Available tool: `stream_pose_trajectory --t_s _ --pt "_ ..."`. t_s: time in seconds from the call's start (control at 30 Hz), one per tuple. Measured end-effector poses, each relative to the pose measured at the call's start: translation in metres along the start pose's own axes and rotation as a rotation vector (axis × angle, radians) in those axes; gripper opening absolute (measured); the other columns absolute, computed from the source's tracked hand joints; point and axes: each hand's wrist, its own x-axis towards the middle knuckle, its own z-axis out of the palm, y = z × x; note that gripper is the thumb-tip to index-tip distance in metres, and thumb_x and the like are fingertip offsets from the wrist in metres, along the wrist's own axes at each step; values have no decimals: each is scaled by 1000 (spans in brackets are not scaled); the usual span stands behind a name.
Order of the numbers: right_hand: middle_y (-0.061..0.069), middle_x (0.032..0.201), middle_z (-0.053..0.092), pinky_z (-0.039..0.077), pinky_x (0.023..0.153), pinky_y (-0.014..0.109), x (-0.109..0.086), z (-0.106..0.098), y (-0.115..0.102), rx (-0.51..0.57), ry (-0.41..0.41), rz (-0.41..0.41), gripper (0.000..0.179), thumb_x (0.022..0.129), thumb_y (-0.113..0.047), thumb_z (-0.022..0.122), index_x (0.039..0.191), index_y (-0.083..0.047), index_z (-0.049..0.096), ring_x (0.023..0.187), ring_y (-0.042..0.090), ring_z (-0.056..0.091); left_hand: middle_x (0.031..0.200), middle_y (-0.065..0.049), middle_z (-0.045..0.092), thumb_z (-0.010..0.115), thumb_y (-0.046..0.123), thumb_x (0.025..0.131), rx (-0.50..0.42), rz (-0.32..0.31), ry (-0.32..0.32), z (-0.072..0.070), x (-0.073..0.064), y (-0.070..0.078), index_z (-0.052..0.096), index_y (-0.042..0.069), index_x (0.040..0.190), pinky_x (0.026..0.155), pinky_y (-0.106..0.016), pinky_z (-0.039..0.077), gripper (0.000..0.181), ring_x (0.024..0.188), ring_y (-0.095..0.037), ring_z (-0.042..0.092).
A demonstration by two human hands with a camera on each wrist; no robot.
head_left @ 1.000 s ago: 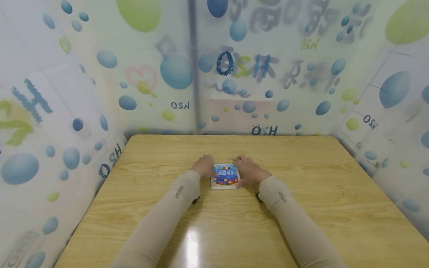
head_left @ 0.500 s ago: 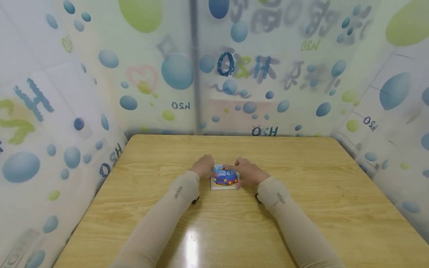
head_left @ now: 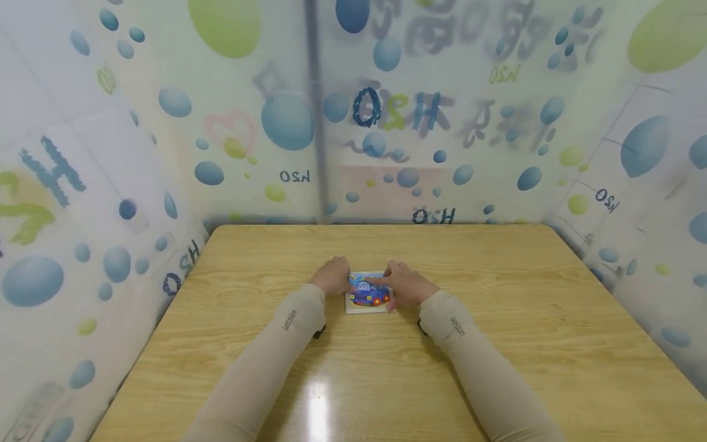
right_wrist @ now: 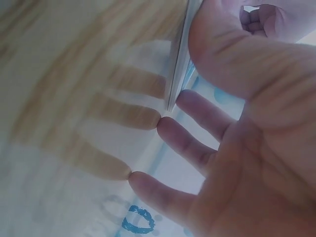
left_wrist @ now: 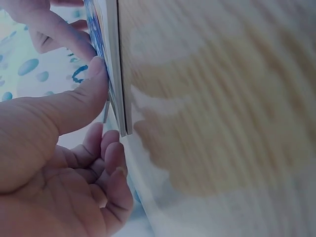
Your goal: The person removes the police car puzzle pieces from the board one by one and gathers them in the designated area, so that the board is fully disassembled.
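Note:
A small square picture board (head_left: 369, 302) with a blue cartoon car and a pale border lies flat on the wooden table. At its left side my left hand (head_left: 331, 276) holds it: in the left wrist view the thumb (left_wrist: 95, 74) presses on the picture face, and the curled fingers sit by the edge. My right hand (head_left: 411, 285) is at the board's right side, its index finger stretched across the upper part of the picture. Its thumb is near the lower right corner. In the right wrist view the other fingers (right_wrist: 182, 138) reach straight down, tips on or close to the tabletop.
The light wooden table (head_left: 248, 368) extends around the board on all sides. Behind it and along both sides stand pale curtain-like walls (head_left: 265, 153) printed with blue and green drops and letters. Dark bands (head_left: 319, 331) show under both sleeve cuffs.
My right index finger has moved from the board's top right corner leftward and slightly down over the picture. The left hand and the board stay in place.

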Motion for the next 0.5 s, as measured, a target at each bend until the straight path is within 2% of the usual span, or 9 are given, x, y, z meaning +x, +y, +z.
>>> stream_pose_trajectory --t_s 0.13,0.33,0.5 --pt "11 121 48 45 76 34 -1 0 -1 4 6 -9 80 83 -32 81 154 -31 45 96 20 40 106 -9 58 79 25 90 -55 18 8 1 0 -4 57 -1 117 93 -40 52 43 96 -24 56" --pt "10 114 49 43 72 33 -1 -2 -2 26 24 -17 79 82 -31 82 153 -26 47 92 21 40 106 -8 60 68 19 99 -180 32 7 4 4 -11 56 4 115 91 -38 52 25 97 -22 58" --pt "10 116 49 46 77 34 -1 -1 1 43 22 -6 79 83 -32 83 153 -23 47 97 22 42 113 -13 61 64 15 101 -226 33 10 4 6 -12 55 2 126 96 -41 51 29 106 -27 59"
